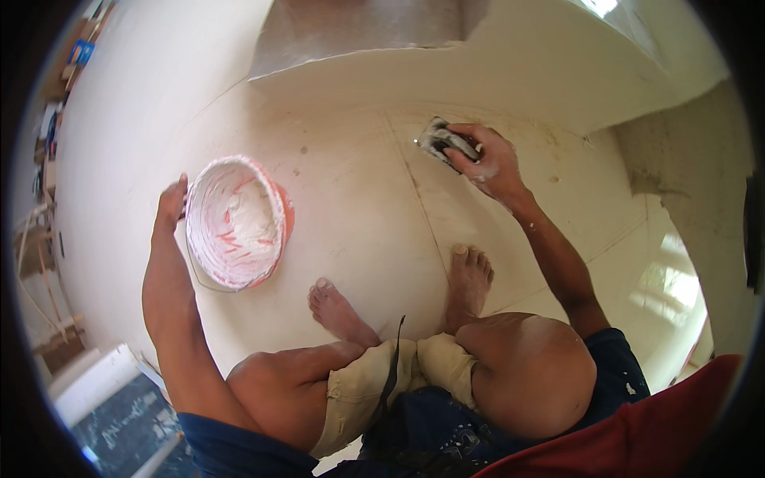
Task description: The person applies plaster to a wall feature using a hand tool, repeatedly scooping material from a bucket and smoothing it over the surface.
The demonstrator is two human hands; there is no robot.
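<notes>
My left hand is closed on the left side of a red-orange bucket; whether its fingers hold the rim or the wire handle I cannot tell. Thick white paste coats the bucket's inner wall and lies in its bottom. The thin wire handle hangs down along the near side. Out to the far right, my right hand is wrapped around the dark grip of a small trowel. White paste smears the trowel, and some specks sit on my fingers. The trowel is close to the floor; contact is hard to make out.
My bare feet and bent knees are between the two hands on the pale, seamed floor. A grey-brown panel with a ragged edge is ahead. A dark board lies at lower left, and assorted items line the far left.
</notes>
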